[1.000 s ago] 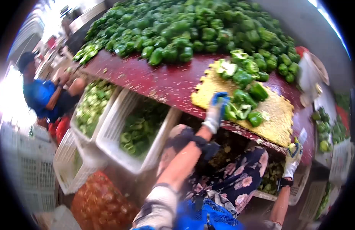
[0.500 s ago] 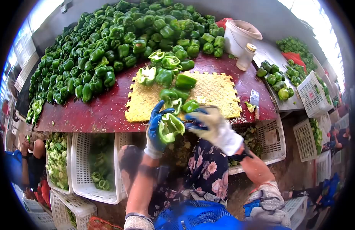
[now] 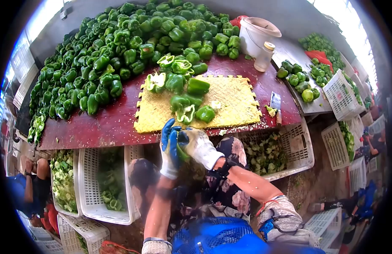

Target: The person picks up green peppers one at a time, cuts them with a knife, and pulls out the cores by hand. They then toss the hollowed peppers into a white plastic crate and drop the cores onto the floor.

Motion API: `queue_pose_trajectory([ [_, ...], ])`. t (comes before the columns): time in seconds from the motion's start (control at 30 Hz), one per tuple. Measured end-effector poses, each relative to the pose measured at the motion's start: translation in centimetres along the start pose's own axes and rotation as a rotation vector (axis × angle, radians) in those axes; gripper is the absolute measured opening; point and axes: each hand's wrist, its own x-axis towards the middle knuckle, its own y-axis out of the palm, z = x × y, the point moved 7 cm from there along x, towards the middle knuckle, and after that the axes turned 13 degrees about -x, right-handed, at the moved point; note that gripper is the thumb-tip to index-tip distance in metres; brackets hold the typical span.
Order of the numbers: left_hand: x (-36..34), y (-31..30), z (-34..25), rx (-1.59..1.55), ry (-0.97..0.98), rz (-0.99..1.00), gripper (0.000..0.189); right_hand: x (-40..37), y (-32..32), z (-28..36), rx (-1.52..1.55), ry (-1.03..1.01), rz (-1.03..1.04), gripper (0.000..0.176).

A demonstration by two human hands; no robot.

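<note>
The left hand (image 3: 169, 149) is gripping a mostly hidden green pepper (image 3: 182, 155) against the right hand (image 3: 200, 146), whose grip is unclear.

Green pepper (image 3: 183, 155) — mostly hidden, between gloved hands (image 3: 170, 154) — hollow unseen.

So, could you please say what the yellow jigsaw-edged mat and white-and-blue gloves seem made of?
The yellow jigsaw-edged mat looks like matte foam, given its tabbed edge. The white-and-blue gloves seem matte fabric, judging by the folds; their solid blue fingers look coated, perhaps with rubber.
</note>
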Motion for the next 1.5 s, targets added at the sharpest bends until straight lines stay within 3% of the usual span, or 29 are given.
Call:
queue_pose_trajectory([
  [0.07,-0.2,0.7,-0.6,-0.032,0.036,0.005,0.047,-0.5,0.6,-0.3,0.128,0.068,-0.025,0.038],
  [0.13,-0.1,0.3,-0.5,-0.029,-0.013,-0.015,0.047,-0.5,0.8,-0.4,0.337,-0.016,-0.216,0.036],
  [0.2,0.0,-0.2,0.1,-0.066,-0.025,0.017,0.046,-0.4,1.0,-0.6,0.340,-0.090,-0.293,0.033],
  [0.3,-0.2,-0.1,0.8,-0.286,-0.080,-0.042,0.049,-0.3,1.0,-1.5,0.506,-0.111,-0.203,0.026],
  [0.33,0.1,-1.2,2.3,-0.287,-0.082,-0.044,0.049,-1.5,1.1,-2.4,0.879,0.202,0.138,0.026],
  [0.37,0.6,-3.1,3.5,0.063,0.137,0.001,0.052,-1.3,-0.7,-3.1,0.765,0.159,0.107,0.031],
  [0.4,0.2,-2.8,2.7,0.114,0.171,0.020,0.050,-0.8,-2.5,-4.0,0.652,0.113,0.079,0.037],
  [0.47,-0.7,-2.8,0.0,-0.030,0.126,-0.016,0.046,-1.7,-7.0,-6.8,0.689,0.159,-0.058,0.031],
  [0.5,-0.9,-3.7,-1.1,-0.183,0.100,-0.057,0.045,-1.9,-8.0,-8.9,0.567,0.201,0.018,0.031],
  [0.53,-0.4,-5.9,-1.3,-0.557,-0.006,-0.115,0.049,-2.2,-8.9,-11.2,0.442,0.244,0.092,0.030],
  [0.57,-0.1,-9.1,-1.7,-0.960,-0.009,-0.002,0.059,-2.1,-8.8,-15.0,-0.062,0.229,0.060,0.038],
  [0.6,-0.3,-11.4,-3.5,-1.145,0.035,-0.017,0.070,-1.7,-8.1,-17.9,-0.565,0.205,0.026,0.046],
  [0.63,-0.5,-13.8,-5.4,-1.329,0.084,-0.024,0.081,-2.0,-8.3,-18.6,-0.490,0.215,-0.075,0.049],
  [0.67,-1.2,-14.8,-8.6,-1.289,0.185,-0.168,0.092,-2.4,-8.6,-18.8,-0.413,0.219,-0.177,0.052],
  [0.73,-1.5,-17.1,-9.6,-1.053,0.357,-0.182,0.083,-1.3,-8.0,-15.5,-0.022,0.133,-0.204,0.043],
  [0.77,-0.8,-17.1,-8.7,-1.068,0.339,-0.081,0.090,-0.6,-7.1,-13.5,0.030,0.103,-0.148,0.041],
  [0.8,-1.0,-15.1,-6.7,-1.304,0.103,-0.235,0.093,0.5,-6.2,-11.1,0.077,0.067,-0.093,0.039],
  [0.87,0.1,-11.8,-5.0,-1.150,0.068,-0.511,0.086,3.5,-3.4,-7.9,0.072,-0.026,-0.034,0.043],
  [0.93,1.5,-9.7,-2.5,-1.067,0.029,-0.315,0.084,6.4,0.9,-6.9,-0.049,-0.106,-0.122,0.043],
  [1.0,2.2,-6.9,-0.8,-1.145,-0.186,-0.370,0.051,8.7,3.4,-6.0,-0.300,-0.064,0.063,0.042],
  [1.03,2.4,-6.3,0.2,-1.061,-0.219,-0.403,0.046,8.8,3.4,-5.1,-0.381,-0.092,-0.055,0.041],
  [1.13,2.1,-6.1,4.1,-0.836,-0.351,-0.445,0.041,7.7,2.6,-4.9,-0.203,-0.139,-0.030,0.045],
  [1.17,1.8,-6.0,5.5,-0.833,-0.469,-0.466,0.041,6.4,2.1,-5.2,-0.119,-0.194,-0.145,0.049],
  [1.2,1.6,-6.1,6.8,-0.759,-0.542,-0.472,0.049,5.7,2.2,-5.3,-0.029,-0.165,-0.011,0.052],
  [1.3,1.4,-2.0,5.1,-0.818,-0.645,-0.208,0.067,2.0,-0.4,-2.7,-0.101,-0.491,-0.015,0.051],
  [1.33,1.8,-0.8,5.4,-1.038,-0.634,0.053,0.065,1.7,0.2,-2.7,-0.219,-0.524,0.066,0.053],
  [1.4,2.3,-0.3,6.6,-1.338,-0.583,0.213,0.055,1.3,-0.1,-1.8,-0.374,-0.665,-0.121,0.053],
  [1.43,2.3,-0.4,7.0,-1.337,-0.582,0.211,0.055,1.2,-0.1,-1.6,-0.373,-0.666,-0.121,0.053],
  [1.5,2.9,-1.0,7.1,-1.276,-0.464,0.142,0.049,1.4,-2.0,-2.1,-0.173,-0.461,-0.257,0.050],
])
